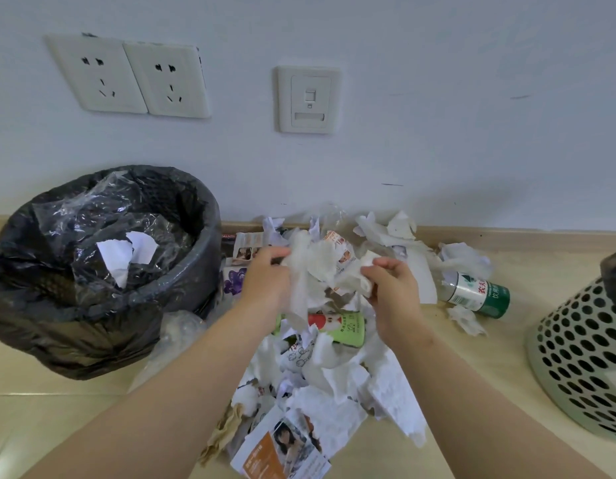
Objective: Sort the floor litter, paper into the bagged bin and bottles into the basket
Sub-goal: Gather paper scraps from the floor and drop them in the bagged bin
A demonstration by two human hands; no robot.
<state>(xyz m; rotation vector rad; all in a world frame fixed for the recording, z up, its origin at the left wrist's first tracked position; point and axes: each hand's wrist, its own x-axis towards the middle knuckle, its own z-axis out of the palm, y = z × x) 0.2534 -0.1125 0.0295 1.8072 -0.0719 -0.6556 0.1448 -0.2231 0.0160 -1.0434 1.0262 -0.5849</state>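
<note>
Standing against the wall at the far left is the bagged bin, its black liner folded over the rim, with a couple of white paper scraps and some clear plastic film lying inside. Above it on the wall are two sockets, and a smaller wall plate sits further right. Just beside the bin starts the litter pile, heaped on the tan floor against the skirting. It is made of torn tissue and printed scraps, with a glossy flyer at its near edge.

The person's left hand is raised over the pile, fingers curled round a wad of white tissue paper. The right hand, a little further right, pinches the other side of what looks like the same crumpled mass.

Below the hands a light green bottle lies on its side, half buried in paper. At the pile's right edge a dark green bottle lies on the floor, its neck hidden under tissue. Well apart, at the far right, stands the pale basket with round holes.
</note>
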